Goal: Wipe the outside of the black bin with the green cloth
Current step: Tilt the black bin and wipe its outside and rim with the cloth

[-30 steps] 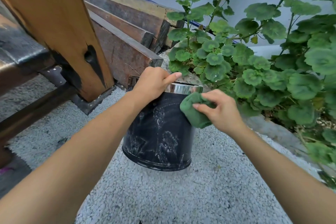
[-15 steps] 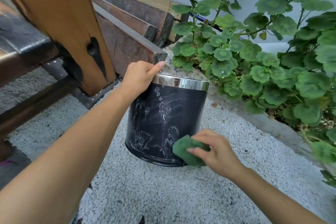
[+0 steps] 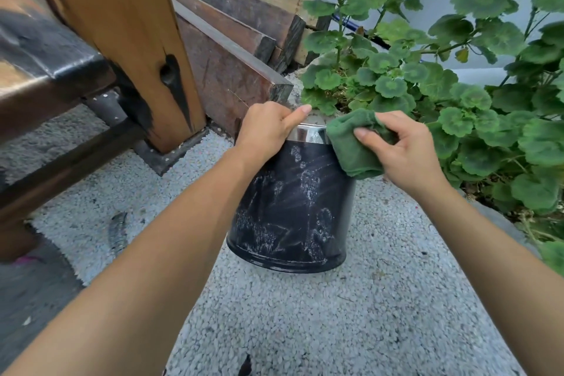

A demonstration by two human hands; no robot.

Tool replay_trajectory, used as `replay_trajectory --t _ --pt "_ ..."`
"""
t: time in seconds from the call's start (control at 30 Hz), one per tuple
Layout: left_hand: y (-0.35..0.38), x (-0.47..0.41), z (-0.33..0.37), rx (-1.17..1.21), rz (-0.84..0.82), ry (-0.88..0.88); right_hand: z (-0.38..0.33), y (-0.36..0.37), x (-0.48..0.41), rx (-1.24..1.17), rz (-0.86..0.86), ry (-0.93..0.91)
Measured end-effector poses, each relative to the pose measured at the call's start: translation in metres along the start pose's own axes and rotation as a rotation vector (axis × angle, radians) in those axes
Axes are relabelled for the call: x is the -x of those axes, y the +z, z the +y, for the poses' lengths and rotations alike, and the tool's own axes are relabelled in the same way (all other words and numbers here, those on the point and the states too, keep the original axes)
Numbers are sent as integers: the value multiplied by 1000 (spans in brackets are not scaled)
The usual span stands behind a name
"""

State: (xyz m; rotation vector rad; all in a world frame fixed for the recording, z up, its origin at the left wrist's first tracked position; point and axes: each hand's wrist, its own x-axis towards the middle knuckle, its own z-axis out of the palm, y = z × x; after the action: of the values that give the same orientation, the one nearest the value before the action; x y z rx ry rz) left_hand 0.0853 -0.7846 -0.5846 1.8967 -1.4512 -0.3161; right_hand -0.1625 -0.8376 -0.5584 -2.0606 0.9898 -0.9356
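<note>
While standing on pebbled ground (image 3: 305, 314) between wooden post (image 3: 128, 24) and leafy plant (image 3: 442, 85), black bin (image 3: 293, 207) gripped at its chrome rim (image 3: 308, 134) by left hand (image 3: 268, 131), bunched green cloth (image 3: 354, 146) clutched in right hand (image 3: 406, 152), pressed against upper right side, wall streaked with whitish marks.

Left hand (image 3: 268, 128) clenched, apparently gripping; right hand (image 3: 403, 152) closed, forearms extended.

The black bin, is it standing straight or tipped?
Tipped: the black bin leans, its base edge lifted off the gravel, left hand gripping its rim.
</note>
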Motion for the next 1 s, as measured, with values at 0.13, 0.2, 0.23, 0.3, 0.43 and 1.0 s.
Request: replay_trajectory --t 0.13,0.2,0.23,0.3,0.43,1.0 --pt "-1 -1 -3 6 0 4 15 14 10 148 -79 -14" --pt "-2 -3 -5 -10 -4 7 22 23 27 150 -112 -7" --pt "-2 -5 -5 -14 -6 4 26 27 36 151 -147 -3" --pt "-4 -8 -6 -19 -10 -7 36 35 62 156 -278 29" --pt "-4 -9 -5 0 -31 -35 56 47 125 134 -501 144" --pt "-12 -4 -19 75 -73 -68 -10 29 -10 282 -54 -132"
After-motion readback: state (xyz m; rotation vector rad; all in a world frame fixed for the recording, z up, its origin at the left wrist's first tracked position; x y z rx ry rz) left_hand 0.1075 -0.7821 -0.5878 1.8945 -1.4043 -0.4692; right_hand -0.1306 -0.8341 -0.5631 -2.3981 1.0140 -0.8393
